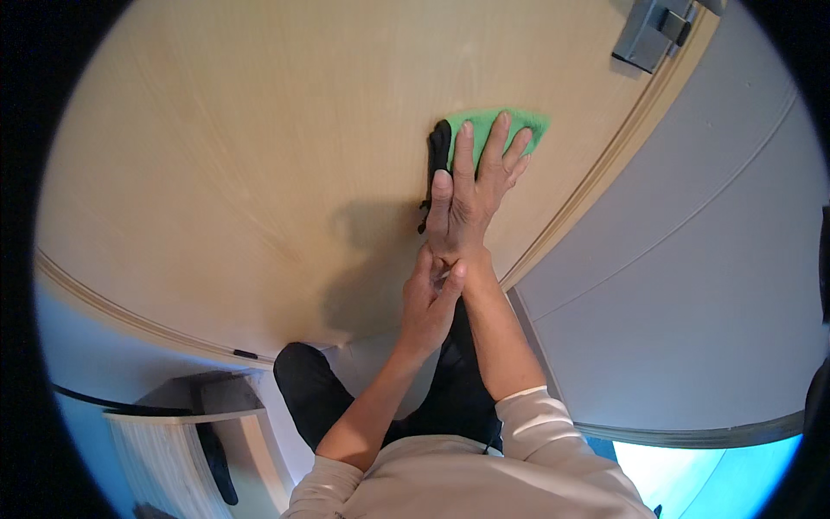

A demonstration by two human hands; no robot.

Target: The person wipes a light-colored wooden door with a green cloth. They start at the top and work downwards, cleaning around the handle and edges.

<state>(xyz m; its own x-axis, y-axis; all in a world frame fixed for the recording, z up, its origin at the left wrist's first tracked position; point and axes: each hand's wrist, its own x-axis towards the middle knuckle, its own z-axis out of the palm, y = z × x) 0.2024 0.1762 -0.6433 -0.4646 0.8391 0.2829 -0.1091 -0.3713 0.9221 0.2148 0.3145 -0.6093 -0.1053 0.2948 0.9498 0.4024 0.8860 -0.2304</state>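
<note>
My right hand (476,185) presses a green cloth (476,126) with spread fingers flat against a light wooden door (259,143). A black strip, perhaps a trim or a folded edge (439,152), runs along the cloth's left side, beside my right thumb. Just below, my left hand (431,301) is at my right wrist, its thumb and fingers around something small between them that I cannot make out. Whether the left hand grips the wrist or that small thing does not show.
A metal door lock (652,36) sits at the upper right, by the wooden door frame (583,188). To the right stands a grey wall panel (635,292). An open wooden furniture piece (253,447) with a black handle is at the lower left.
</note>
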